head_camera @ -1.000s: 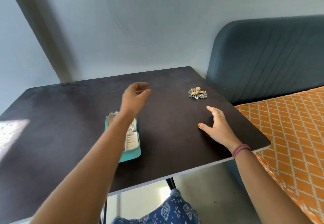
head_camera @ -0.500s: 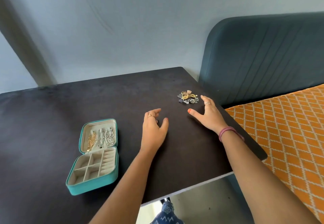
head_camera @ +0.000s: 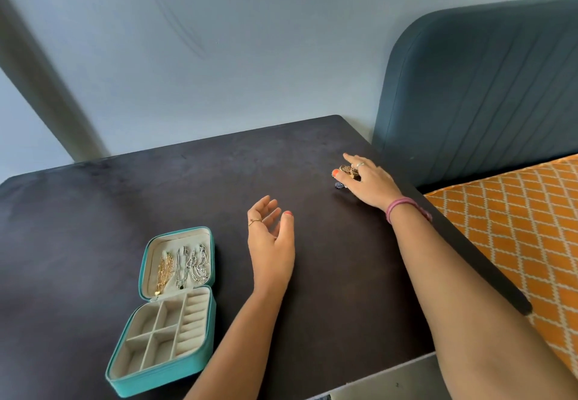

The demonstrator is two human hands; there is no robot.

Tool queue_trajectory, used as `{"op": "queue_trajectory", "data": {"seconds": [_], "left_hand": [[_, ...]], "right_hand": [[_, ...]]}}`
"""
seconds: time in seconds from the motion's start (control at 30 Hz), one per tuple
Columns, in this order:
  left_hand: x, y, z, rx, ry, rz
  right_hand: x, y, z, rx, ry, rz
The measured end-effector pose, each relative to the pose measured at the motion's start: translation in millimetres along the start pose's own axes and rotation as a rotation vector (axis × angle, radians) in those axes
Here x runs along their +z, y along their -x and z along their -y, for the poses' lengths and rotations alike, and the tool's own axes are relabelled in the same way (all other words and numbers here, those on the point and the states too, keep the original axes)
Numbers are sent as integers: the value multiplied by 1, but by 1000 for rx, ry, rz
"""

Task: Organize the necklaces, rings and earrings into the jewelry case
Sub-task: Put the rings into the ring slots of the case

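We see the open jewelry case (head_camera: 165, 315), unlabelled, long axis running away from us; right hand (head_camera: 367, 180) fingers curl over the jewelry pile (head_camera: 344, 176); left hand (head_camera: 270, 237) relaxed, empty.

A home, likely a bedroom, a padded blue-grey headboard (head_camera: 488, 87) standing against a plain pale wall (head_camera: 250, 40), an orange diamond-patterned bedspread (head_camera: 516, 227) lying beside a dark desk (head_camera: 93, 212), a teal jewelry case (head_camera: 162, 377) sitting open on it
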State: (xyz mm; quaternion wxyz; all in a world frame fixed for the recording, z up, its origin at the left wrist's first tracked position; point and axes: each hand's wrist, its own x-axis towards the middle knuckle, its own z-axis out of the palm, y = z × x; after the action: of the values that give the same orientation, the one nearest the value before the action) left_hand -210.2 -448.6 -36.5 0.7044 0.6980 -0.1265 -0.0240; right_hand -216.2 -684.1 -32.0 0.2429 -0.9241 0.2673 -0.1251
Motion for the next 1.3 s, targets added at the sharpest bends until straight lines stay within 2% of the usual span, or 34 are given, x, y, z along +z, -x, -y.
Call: {"op": "queue_trajectory", "data": {"seconds": [0.13,0.4,0.53,0.7,0.93,1.13,1.3], "left_hand": [[-1,0,0,-14,1,4],[0,1,-4,-35,-9,36],[-1,4,-7,-18,5,48],[-7,12,-10,34,3,27],[-27,48,-7,76,-280,238],[-58,86,-2,252,-580,482],[-57,91,-4,383,-886,568]], "right_hand": [[4,-2,6,-63,160,29],[9,56,26,-273,101,125],[11,102,42,-322,72,196],[13,163,56,-346,25,199],[9,223,51,-216,-137,128],[11,244,36,-134,-183,-33],[6,242,36,-88,-220,-102]]}}
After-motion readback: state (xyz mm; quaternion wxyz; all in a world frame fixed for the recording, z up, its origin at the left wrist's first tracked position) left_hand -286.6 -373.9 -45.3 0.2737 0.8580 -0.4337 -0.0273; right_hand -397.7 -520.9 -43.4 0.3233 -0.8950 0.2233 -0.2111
